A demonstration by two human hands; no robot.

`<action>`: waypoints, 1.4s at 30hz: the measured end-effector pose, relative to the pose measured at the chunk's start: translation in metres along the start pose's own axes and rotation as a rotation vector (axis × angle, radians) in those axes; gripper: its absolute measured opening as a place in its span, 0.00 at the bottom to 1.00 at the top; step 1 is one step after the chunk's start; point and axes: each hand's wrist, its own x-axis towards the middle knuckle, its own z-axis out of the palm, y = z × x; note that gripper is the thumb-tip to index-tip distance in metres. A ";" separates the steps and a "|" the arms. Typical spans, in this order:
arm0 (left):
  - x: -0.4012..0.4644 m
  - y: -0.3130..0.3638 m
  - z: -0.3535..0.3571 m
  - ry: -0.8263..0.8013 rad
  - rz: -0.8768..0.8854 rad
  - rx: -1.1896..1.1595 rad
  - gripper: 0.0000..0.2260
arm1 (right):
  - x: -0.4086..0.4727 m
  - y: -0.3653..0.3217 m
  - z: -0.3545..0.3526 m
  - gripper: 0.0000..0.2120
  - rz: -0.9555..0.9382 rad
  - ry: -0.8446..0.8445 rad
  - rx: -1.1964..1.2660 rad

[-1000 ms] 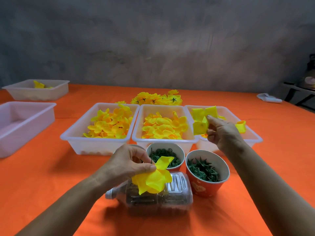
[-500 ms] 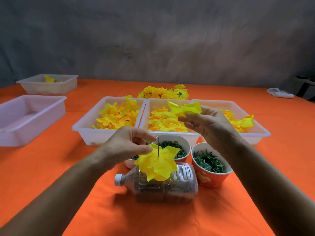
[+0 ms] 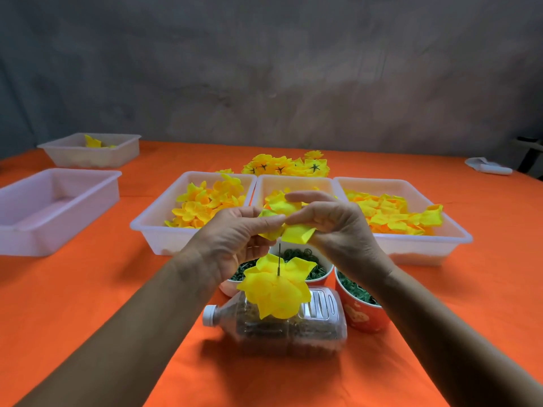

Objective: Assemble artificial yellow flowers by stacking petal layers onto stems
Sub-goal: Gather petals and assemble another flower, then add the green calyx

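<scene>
Where hands (image 3: 235, 239) meet: 3 petal trays (image 3: 152, 233).

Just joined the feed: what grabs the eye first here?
Both hands, left and right, pinch a yellow petal layer at centre, above a thin stem rising from a half-built flower. Behind them, three trays of yellow petals sit on the orange table.

below hands: bottle (image 3: 282, 327), cups (image 3: 363, 309) | sides: bare orange cloth (image 3: 88, 289)
</scene>
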 end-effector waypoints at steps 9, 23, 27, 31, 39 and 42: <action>0.003 0.000 -0.001 0.046 0.057 -0.039 0.05 | 0.002 0.000 -0.007 0.15 0.408 0.115 0.348; -0.001 0.001 -0.001 -0.022 0.130 0.052 0.06 | 0.012 -0.003 -0.005 0.21 0.500 -0.022 0.449; -0.001 0.003 -0.003 0.008 0.142 -0.009 0.04 | 0.012 -0.004 -0.008 0.21 0.514 -0.071 0.437; 0.000 0.004 -0.005 0.037 0.144 -0.025 0.05 | 0.013 -0.003 -0.012 0.24 0.519 -0.020 0.589; 0.000 0.004 -0.005 0.028 0.140 -0.008 0.07 | 0.014 -0.004 -0.010 0.14 0.534 -0.057 0.540; -0.002 0.005 -0.006 0.003 0.150 0.023 0.08 | 0.015 -0.004 -0.007 0.16 0.536 -0.038 0.512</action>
